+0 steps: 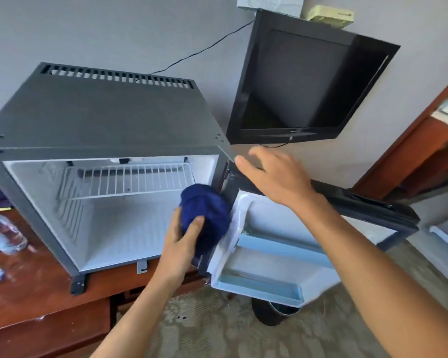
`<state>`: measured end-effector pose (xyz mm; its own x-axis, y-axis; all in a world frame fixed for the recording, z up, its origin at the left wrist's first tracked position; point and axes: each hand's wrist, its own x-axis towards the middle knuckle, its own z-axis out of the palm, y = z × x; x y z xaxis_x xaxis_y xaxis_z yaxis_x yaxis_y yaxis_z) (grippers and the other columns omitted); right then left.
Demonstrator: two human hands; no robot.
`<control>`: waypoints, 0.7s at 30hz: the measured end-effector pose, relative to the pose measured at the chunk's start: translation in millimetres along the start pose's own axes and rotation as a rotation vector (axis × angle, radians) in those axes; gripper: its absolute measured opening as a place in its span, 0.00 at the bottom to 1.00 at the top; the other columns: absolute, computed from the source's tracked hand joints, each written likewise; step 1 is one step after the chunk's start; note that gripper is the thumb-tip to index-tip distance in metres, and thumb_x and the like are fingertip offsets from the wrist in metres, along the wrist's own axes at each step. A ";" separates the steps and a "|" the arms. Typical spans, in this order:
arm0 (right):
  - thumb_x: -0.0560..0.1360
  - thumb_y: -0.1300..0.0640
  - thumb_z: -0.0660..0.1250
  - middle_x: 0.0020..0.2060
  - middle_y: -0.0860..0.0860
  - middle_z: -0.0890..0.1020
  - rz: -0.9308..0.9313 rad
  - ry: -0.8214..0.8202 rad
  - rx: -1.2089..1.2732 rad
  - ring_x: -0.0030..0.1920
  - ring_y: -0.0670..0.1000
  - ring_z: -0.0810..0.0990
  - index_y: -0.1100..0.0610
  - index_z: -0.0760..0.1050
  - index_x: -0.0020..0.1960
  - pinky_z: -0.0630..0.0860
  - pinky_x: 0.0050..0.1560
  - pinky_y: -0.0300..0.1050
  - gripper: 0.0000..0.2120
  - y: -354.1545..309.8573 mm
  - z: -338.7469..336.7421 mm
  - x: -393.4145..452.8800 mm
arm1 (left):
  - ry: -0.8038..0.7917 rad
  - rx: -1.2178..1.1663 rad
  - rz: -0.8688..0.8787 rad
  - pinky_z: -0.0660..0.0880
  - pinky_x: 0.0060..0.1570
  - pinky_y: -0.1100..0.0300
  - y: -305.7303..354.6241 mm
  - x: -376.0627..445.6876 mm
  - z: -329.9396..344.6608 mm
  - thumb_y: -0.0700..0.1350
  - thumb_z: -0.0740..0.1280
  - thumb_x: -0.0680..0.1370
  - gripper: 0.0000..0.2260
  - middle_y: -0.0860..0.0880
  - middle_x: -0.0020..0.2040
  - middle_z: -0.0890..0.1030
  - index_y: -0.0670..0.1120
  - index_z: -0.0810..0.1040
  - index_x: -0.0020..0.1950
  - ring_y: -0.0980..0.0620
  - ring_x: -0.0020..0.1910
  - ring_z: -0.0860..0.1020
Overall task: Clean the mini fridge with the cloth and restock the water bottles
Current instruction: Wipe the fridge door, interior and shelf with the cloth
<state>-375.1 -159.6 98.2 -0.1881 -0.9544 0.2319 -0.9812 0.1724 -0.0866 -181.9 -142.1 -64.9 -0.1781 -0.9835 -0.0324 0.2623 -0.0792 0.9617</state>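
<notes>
We grip the bunched blue cloth [204, 215] in our left hand [181, 241] at the mini fridge [101, 120] mouth's right edge — wiping seems underway. Right hand [274, 174] hovers open-fingered above the door [282, 244]. Water bottles [3, 233] wait far left on the worktop [36, 293] — next, cloth inward.

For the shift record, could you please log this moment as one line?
left hand: grips bunched dark-blue cloth | right hand: open, near grey mini fridge corner | white-lined door: open

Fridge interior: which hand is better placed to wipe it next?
Left, probably. The left hand already grips the blue cloth at the open fridge mouth. The right hand is open, holds nothing, and hovers above the door hinge.
</notes>
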 end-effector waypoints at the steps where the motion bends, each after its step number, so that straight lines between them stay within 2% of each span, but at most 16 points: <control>1: 0.76 0.25 0.46 0.58 0.57 0.83 0.051 -0.133 -0.047 0.58 0.63 0.79 0.48 0.79 0.61 0.71 0.53 0.55 0.35 0.3 6.5 5.1 | -0.059 0.043 0.040 0.73 0.69 0.54 3.9 5.9 12.7 0.57 0.69 0.81 0.16 0.54 0.69 0.77 0.62 0.75 0.69 0.56 0.68 0.76; 2: 0.75 0.22 0.43 0.58 0.59 0.82 0.064 -0.186 -0.066 0.58 0.64 0.79 0.48 0.80 0.60 0.69 0.52 0.55 0.39 0.0 11.5 8.4 | -0.096 0.098 0.077 0.69 0.72 0.59 4.7 11.8 26.4 0.62 0.68 0.78 0.22 0.56 0.73 0.71 0.64 0.71 0.72 0.61 0.71 0.72; 4: 0.75 0.22 0.42 0.57 0.60 0.83 0.048 -0.167 -0.076 0.57 0.65 0.79 0.49 0.81 0.59 0.67 0.50 0.54 0.41 -2.6 14.1 11.3 | -0.061 0.184 0.121 0.63 0.73 0.64 -3.7 15.7 50.0 0.64 0.64 0.77 0.29 0.55 0.75 0.62 0.57 0.67 0.76 0.64 0.73 0.66; 6: 0.76 0.23 0.42 0.56 0.60 0.83 0.017 -0.137 -0.096 0.56 0.65 0.79 0.50 0.81 0.57 0.67 0.49 0.54 0.41 -1.8 13.0 11.5 | 0.059 0.234 0.180 0.63 0.70 0.65 -26.5 3.2 65.1 0.56 0.64 0.79 0.22 0.50 0.74 0.60 0.50 0.68 0.71 0.63 0.69 0.65; 7: 0.76 0.24 0.42 0.55 0.60 0.83 0.010 -0.135 -0.098 0.55 0.65 0.79 0.51 0.81 0.55 0.67 0.49 0.54 0.40 -1.1 13.2 11.6 | 0.120 0.267 0.202 0.63 0.67 0.65 -39.4 -5.1 69.0 0.48 0.65 0.78 0.17 0.49 0.72 0.60 0.51 0.69 0.66 0.63 0.66 0.66; 9: 0.77 0.24 0.42 0.52 0.60 0.84 0.001 -0.133 -0.098 0.52 0.64 0.79 0.52 0.81 0.52 0.67 0.48 0.53 0.40 -0.5 14.7 12.3 | 0.202 0.335 0.178 0.66 0.59 0.61 -72.0 -12.4 67.2 0.35 0.65 0.77 0.17 0.50 0.67 0.61 0.54 0.69 0.59 0.59 0.60 0.68; 11: 0.77 0.25 0.41 0.50 0.60 0.84 -0.004 -0.132 -0.102 0.48 0.63 0.78 0.52 0.81 0.50 0.67 0.46 0.53 0.40 -1.7 15.6 10.9 | 0.207 0.382 0.031 0.69 0.55 0.54 -113.0 -10.0 56.5 0.32 0.64 0.76 0.18 0.51 0.61 0.62 0.54 0.69 0.56 0.49 0.55 0.70; 14: 0.77 0.25 0.40 0.47 0.59 0.84 0.002 -0.121 -0.101 0.43 0.61 0.71 0.52 0.81 0.49 0.66 0.46 0.52 0.40 -1.1 15.9 12.0 | 0.164 0.417 -0.254 0.73 0.56 0.48 -165.2 -3.6 31.4 0.35 0.63 0.78 0.12 0.46 0.66 0.62 0.50 0.67 0.55 0.37 0.52 0.71; 16: 0.77 0.25 0.40 0.47 0.59 0.84 0.000 -0.108 -0.105 0.43 0.61 0.71 0.52 0.81 0.49 0.66 0.46 0.52 0.40 0.2 17.5 12.5 | 0.168 0.418 -0.502 0.70 0.52 0.52 -192.0 3.6 15.1 0.37 0.63 0.81 0.07 0.40 0.67 0.63 0.44 0.67 0.57 0.38 0.52 0.71; 18: 0.77 0.25 0.40 0.48 0.59 0.84 -0.016 -0.099 -0.109 0.45 0.62 0.75 0.52 0.81 0.49 0.66 0.46 0.52 0.40 0.9 19.7 12.8 | 0.166 0.321 -0.708 0.66 0.47 0.54 -208.1 10.5 7.6 0.41 0.65 0.80 0.12 0.34 0.68 0.67 0.39 0.69 0.60 0.37 0.53 0.72; 19: 0.77 0.25 0.40 0.48 0.59 0.84 -0.020 -0.100 -0.109 0.45 0.62 0.75 0.51 0.81 0.49 0.66 0.45 0.52 0.40 0.6 20.0 12.5 | 0.183 0.209 -0.763 0.66 0.45 0.54 -211.3 13.2 7.0 0.44 0.66 0.76 0.15 0.33 0.67 0.70 0.39 0.70 0.60 0.38 0.53 0.73; 21: 0.77 0.25 0.40 0.48 0.59 0.84 -0.021 -0.100 -0.108 0.44 0.61 0.73 0.51 0.81 0.50 0.66 0.45 0.52 0.40 0.9 20.7 12.8 | 0.275 -0.049 -0.814 0.69 0.39 0.53 -208.2 12.6 9.2 0.47 0.66 0.72 0.16 0.36 0.57 0.76 0.42 0.70 0.57 0.42 0.46 0.74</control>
<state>-377.5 -176.8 81.0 -0.1674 -0.9767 0.1341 -0.9848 0.1720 0.0232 -247.4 -136.5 -263.1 -0.0937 -0.6211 -0.7781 0.1942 -0.7779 0.5976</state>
